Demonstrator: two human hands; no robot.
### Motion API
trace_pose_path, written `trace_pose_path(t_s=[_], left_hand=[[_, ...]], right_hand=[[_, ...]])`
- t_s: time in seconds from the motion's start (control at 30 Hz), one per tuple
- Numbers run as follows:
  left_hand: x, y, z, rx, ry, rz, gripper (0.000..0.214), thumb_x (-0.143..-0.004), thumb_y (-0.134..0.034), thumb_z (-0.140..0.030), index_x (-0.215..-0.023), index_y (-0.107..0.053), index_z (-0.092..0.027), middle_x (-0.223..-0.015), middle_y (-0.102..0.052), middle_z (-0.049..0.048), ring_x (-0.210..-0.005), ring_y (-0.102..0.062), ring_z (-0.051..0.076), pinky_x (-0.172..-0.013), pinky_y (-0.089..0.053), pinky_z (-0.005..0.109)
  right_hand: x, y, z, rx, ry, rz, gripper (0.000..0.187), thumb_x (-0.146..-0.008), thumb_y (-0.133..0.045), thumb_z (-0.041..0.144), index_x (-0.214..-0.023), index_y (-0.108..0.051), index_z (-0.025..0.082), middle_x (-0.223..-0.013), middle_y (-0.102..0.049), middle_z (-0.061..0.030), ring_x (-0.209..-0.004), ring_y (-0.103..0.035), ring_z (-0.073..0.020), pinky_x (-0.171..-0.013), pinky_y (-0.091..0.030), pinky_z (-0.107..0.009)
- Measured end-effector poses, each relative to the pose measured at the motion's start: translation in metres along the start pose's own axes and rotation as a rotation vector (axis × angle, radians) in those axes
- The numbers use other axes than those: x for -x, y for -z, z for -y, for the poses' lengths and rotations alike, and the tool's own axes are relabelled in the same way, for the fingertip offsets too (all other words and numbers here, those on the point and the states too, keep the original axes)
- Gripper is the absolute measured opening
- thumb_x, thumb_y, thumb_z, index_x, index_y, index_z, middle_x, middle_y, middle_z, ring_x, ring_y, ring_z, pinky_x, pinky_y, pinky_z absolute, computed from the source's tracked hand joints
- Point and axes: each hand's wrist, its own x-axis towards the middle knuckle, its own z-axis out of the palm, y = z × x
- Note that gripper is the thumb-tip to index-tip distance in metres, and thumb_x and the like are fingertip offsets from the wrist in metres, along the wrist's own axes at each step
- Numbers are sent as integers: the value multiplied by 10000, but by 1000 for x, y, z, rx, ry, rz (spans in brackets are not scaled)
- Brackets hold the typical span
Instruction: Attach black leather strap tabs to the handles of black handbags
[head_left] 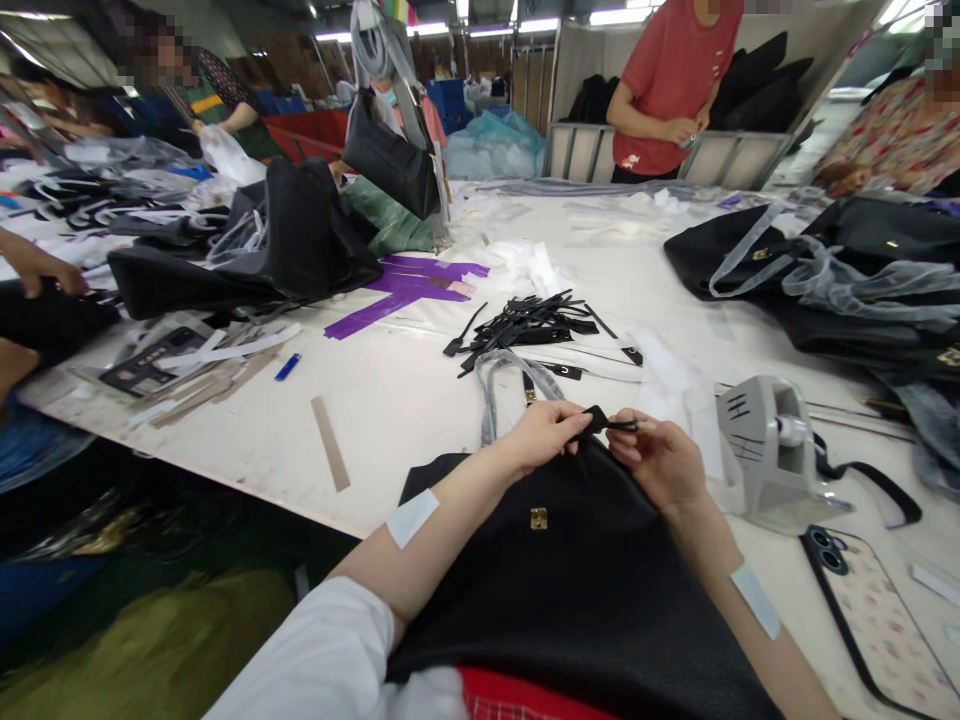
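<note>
Black handbag [592, 590] lies right in front of the person, at the near edge of the white table [420, 380], below both hands. It looks soft and floppy, with smooth sides that may slide a bit. I would guess it is light. The best place to hold it seems to be the top edge, away from the shiny gold clasp [538, 519], which could get scratched.

The left hand [551, 435] pinches the wide part of a small black strap [598, 418], and the right hand [660, 460] pinches its thin end. That strap looks thin and bendy, so fingertips should hold it best. More black straps [536, 325] lie in a pile past the bag.
</note>
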Motion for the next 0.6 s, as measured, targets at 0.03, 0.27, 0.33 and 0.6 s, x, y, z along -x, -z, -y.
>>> trace_pose_path(t_s=[0.03,0.27,0.33,0.6], left_hand=[[0,1,-1,-34,-7,-3,329,-871,-512,-422,-806,-645,-127,-560,-525,-29,-474,-479,71,-459,-356,169],[9,-1,-16,-289,-181,-5,253,-892,-488,-299,-992,-683,-171,-1102,-649,54,-606,-611,79,-661,-508,232],[12,-2,-20,-404,-237,-42,244,-892,-495,-288,-980,-697,-185,-1118,-651,53,-731,-635,113,-753,-513,249],[14,-2,-26,-581,-185,-123,214,-870,-549,-332,-998,-645,-190,-779,-666,14,-790,-625,164,-765,-478,267]], right_hand=[[0,1,-1,21,14,-10,180,-756,-429,388,-743,-493,220,-603,-359,12,-472,-309,-148,-448,-251,-289],[-2,5,-13,131,173,-195,116,-794,-575,308,-817,-592,196,-629,-507,2,-574,-450,-151,-544,-363,-276],[0,5,-13,200,204,-180,113,-815,-592,306,-827,-604,194,-632,-530,6,-595,-475,-149,-579,-396,-276],[6,0,0,651,395,-124,135,-886,-548,332,-853,-596,210,-794,-603,-36,-715,-561,-190,-658,-451,-315]])
